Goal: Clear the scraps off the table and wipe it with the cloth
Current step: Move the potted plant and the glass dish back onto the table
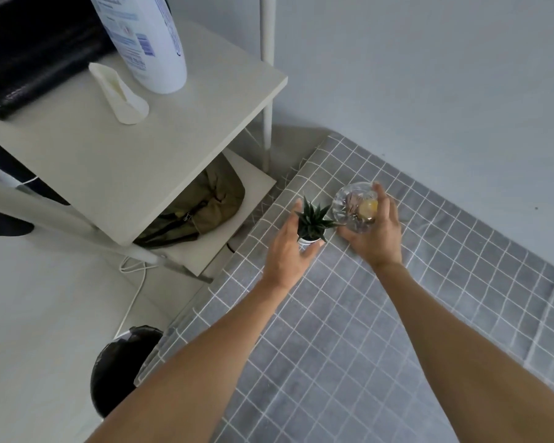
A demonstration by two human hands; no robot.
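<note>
- Left hand (287, 251) reaching forward over the far left corner of the surface (349, 330), fingers fairly straight and spread around the small white pot of a spiky green plant (312, 220); thumb below the pot, fingers up its left side; firm grip or mere touch, cannot tell.
- Right hand (375, 231) just to the right, fingers and thumb curled round a clear ribbed glass bowl (354, 206), clamped on it from the near and right sides.
- Inside the bowl, a yellowish piece and some brownish bits, too blurred to name.
- Plant and bowl side by side, leaves touching or overlapping the bowl's left rim.
- Surface draped in grey cloth with a white grid.
- Further left, off the surface: white shelf unit (160, 145) with a large white bottle (147, 39) and a small cream-coloured object on top, an olive-green bag (202, 206) on the lower shelf.
- Near bottom left, a black-lined bin (119, 369) on the floor beside the surface's edge, a white cable trailing close by.
</note>
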